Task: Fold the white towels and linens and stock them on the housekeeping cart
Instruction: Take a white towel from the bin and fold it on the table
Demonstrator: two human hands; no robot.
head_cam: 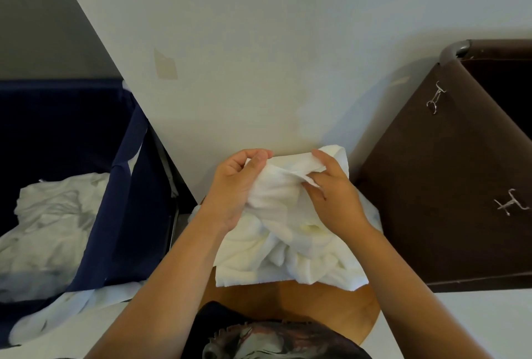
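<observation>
Head view: a crumpled white towel (290,246) is heaped on a round wooden table (290,309) against the wall. Its raised upper edge is pinched by the left hand (236,186) and gripped by the curled fingers of the right hand (335,194), with the bulk lying below both. More white linens (51,223), possibly sheets, are seen in a blue hamper (126,186) at left.

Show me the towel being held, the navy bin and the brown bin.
white towel (288,249), head view, on its bunched middle.
navy bin (126,200), head view, on its fabric side wall.
brown bin (431,186), head view, on its near side panel.
</observation>
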